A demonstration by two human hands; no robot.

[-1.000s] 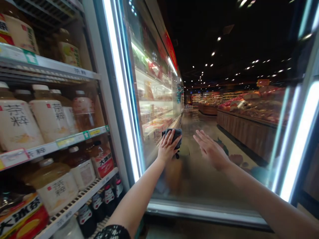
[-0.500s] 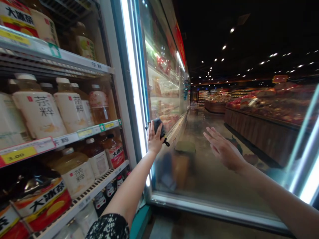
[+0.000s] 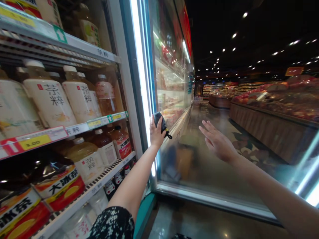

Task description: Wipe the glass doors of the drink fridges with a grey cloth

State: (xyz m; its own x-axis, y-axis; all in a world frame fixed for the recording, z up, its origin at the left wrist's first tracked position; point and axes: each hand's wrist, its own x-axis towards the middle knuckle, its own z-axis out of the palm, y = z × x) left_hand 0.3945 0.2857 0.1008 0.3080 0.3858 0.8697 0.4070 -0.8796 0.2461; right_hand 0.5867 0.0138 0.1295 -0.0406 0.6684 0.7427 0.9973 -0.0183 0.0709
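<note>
My left hand (image 3: 157, 133) presses a folded dark grey cloth (image 3: 161, 122) against the inner side of the glass door, close to its lit hinge edge. A black loop (image 3: 168, 134) hangs from the cloth's corner. Fingers of that hand lie over the cloth. My right hand (image 3: 219, 141) is held up before the open glass door (image 3: 199, 172), fingers stretched out and nothing in them. Whether its palm touches the glass I cannot tell.
On the left, fridge shelves (image 3: 82, 127) hold several tea bottles (image 3: 51, 93). A bright light strip (image 3: 139, 49) runs up the door frame. Through the glass, a wood-sided produce stand (image 3: 261, 129) and a lit display cooler (image 3: 171, 89) show.
The view has shifted, so the shelves and door frame sit further right. My left hand stays on the cloth near the door's edge; my right hand remains outstretched, slightly nearer the left hand.
</note>
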